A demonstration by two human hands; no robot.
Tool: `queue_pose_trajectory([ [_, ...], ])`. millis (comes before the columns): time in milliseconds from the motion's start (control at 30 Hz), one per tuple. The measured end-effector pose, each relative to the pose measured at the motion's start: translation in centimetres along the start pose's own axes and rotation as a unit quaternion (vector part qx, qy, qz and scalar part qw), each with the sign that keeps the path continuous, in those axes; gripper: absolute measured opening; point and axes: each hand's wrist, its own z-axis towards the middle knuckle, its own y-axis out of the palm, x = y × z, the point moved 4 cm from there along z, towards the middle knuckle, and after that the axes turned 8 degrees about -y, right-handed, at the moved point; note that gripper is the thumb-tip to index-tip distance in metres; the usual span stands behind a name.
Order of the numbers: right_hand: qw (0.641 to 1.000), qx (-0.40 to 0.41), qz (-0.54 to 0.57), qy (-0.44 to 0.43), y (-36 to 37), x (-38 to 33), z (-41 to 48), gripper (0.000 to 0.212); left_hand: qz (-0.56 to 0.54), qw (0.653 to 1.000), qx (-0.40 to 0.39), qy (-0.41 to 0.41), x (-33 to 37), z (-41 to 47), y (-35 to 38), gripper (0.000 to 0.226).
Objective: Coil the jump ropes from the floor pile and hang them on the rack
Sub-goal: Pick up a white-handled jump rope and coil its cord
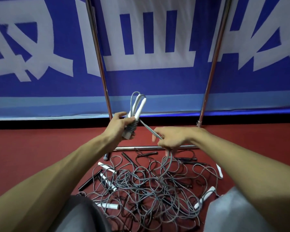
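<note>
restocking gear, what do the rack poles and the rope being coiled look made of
Rack poles: metal, probably chromed or polished steel, given the bright mirror-like streaks. Rope cord: seemingly smooth grey plastic or rubber coating, slightly glossy, holding springy loops. Handle: apparently hard white plastic above a ribbed grey grip, possibly rubber.

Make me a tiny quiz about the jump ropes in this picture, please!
1. True or false: the left hand holds white-and-grey handles.
2. What does the right hand pinch? A) a grey cord B) a black handle C) a ball
3. Fill the gap: the rope pile lies on a ___ floor.
Key: 1 true; 2 A; 3 red.
</note>
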Motion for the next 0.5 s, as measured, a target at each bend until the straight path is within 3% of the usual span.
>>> queue_pose_trajectory([
  [67,0.997,-0.005,-0.075,-0.029,-0.3,-1.3,-0.1,0.026,0.043,0.999,0.023,0.025,-0.1,0.5,-0.9,0.008],
  [100,0.990,-0.003,-0.133,-0.048,-0.3,-1.9,-0.1,0.027,0.129,0.989,0.035,0.058,-0.1,0.7,-1.3,0.005],
  [133,0.979,-0.002,-0.191,-0.068,-0.3,-2.6,-0.1,0.028,0.259,0.959,0.049,0.101,-0.2,0.9,-1.6,0.008],
  [167,0.968,-0.004,-0.234,-0.084,-0.1,-3.1,0.0,0.026,0.392,0.908,0.056,0.137,-0.3,0.8,-1.6,0.015],
  [233,0.954,-0.011,-0.278,-0.109,0.4,-3.7,0.0,0.020,0.544,0.820,0.056,0.169,-0.8,0.4,-1.3,0.024],
  [367,0.940,0.038,-0.296,-0.162,0.1,-4.2,-0.3,0.007,0.599,0.786,-0.011,0.149,-1.5,-0.2,0.1,0.032],
  [500,0.960,0.130,-0.192,-0.154,-1.9,-3.2,-1.0,0.013,0.627,0.760,-0.102,0.137,-1.9,-1.0,1.5,0.034],
])
